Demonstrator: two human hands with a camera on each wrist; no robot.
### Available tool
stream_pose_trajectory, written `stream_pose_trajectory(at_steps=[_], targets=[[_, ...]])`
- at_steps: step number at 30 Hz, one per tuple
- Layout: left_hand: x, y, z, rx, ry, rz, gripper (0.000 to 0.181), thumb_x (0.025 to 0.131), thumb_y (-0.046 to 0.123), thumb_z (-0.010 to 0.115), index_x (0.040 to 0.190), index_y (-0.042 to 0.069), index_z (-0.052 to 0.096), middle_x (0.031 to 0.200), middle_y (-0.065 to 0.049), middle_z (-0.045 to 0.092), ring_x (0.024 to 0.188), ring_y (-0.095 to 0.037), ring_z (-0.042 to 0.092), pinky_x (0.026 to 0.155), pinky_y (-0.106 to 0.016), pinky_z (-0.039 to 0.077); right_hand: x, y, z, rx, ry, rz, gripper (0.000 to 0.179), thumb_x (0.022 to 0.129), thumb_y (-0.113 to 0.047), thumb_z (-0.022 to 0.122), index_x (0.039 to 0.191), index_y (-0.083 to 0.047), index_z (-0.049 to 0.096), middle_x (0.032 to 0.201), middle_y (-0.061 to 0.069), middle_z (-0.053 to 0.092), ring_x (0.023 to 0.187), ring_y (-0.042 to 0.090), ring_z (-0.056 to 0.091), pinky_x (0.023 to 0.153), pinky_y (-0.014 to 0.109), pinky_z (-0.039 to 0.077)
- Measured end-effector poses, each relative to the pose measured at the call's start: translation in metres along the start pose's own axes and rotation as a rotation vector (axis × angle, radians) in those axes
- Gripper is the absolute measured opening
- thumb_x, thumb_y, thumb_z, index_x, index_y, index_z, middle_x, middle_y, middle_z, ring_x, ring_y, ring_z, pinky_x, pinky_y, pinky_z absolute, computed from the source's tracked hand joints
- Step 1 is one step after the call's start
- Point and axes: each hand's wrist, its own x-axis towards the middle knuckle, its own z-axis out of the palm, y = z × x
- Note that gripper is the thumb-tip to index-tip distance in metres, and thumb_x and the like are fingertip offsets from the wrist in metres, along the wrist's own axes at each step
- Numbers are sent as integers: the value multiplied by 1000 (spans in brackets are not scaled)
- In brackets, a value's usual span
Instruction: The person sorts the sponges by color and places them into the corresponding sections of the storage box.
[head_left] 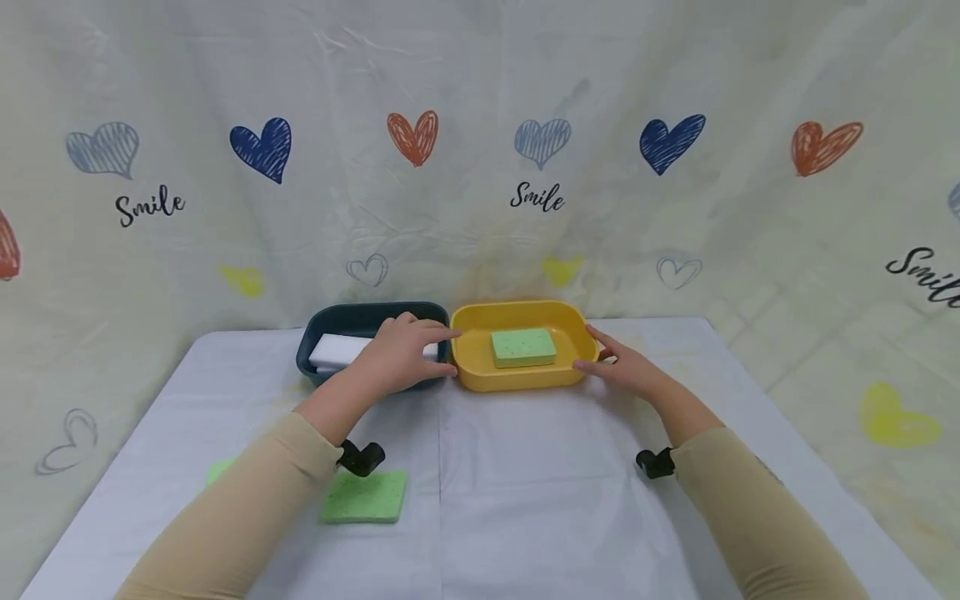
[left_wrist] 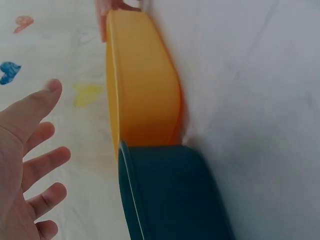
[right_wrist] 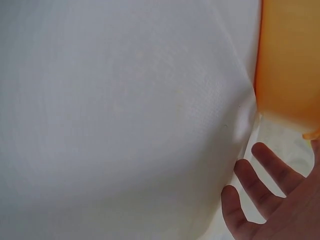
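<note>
A yellow plastic basin (head_left: 517,381) stands at the table's far edge with a light green sponge (head_left: 523,347) lying in it. Directly to its left is a dark teal basin (head_left: 367,314) that holds white blocks (head_left: 337,352), partly covered by my left hand (head_left: 401,354). That hand hovers over the teal basin, fingers spread, its tips right at the yellow basin's left rim; the left wrist view shows its palm holding nothing. At the opposite end, my right hand (head_left: 624,367) touches the yellow rim with thumb and forefinger, the other fingers (right_wrist: 260,190) extended outside it.
A flat green sponge (head_left: 365,498) lies on the white-covered table (head_left: 525,483) near my left forearm. Part of another green piece (head_left: 217,472) shows behind the left sleeve. A pale curtain (head_left: 465,225) printed with hearts hangs just behind the basins.
</note>
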Motion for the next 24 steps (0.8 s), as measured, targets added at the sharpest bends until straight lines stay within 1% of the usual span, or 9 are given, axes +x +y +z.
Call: stream_pose_trajectory(at_steps=[3,7,11,14,16,20,24], targets=[[-17,-7,-2,11,-9,-8,64,86,57,70,144,33,54,144,4,54,119,-27,46,99,-47,38,-1,0,0,2,2,1,97,87,-66,62,160,-35,7,138,24,43,116,41,45,101,62,40],[-43,-18,-1,0,-3,-1,61,85,54,73,141,33,58,140,6,58,117,-27,47,97,-48,39,-1,0,-1,3,-3,7,98,87,-67,61,160,-34,6,140,24,41,118,42,44,102,63,39],[-69,-27,2,-13,2,30,58,83,52,76,136,32,63,136,6,61,114,-26,51,94,-49,41,-1,1,0,2,-7,11,99,87,-67,61,161,-33,5,140,25,41,118,42,44,102,64,39],[-87,-34,6,-7,-19,67,56,82,51,77,133,31,65,134,6,62,111,-25,53,91,-49,42,-1,2,1,5,-7,13,99,87,-67,62,161,-32,5,140,25,41,118,43,44,102,64,39],[-99,-39,8,-8,-44,76,56,82,50,78,132,31,66,133,6,63,109,-23,53,90,-47,43,0,2,2,7,-7,15,99,87,-67,62,161,-32,5,140,25,40,118,42,44,102,64,39],[-122,-48,13,-43,-99,58,56,80,48,80,131,29,67,130,8,64,105,-18,51,87,-41,43,0,1,2,13,-9,8,99,86,-67,62,161,-34,5,140,25,41,118,42,44,102,64,39],[-143,-55,20,-66,-134,53,56,78,46,82,129,27,69,127,7,66,103,-18,51,84,-41,43,0,0,2,11,-5,-8,99,86,-68,61,160,-35,6,140,24,41,118,42,44,102,64,39]])
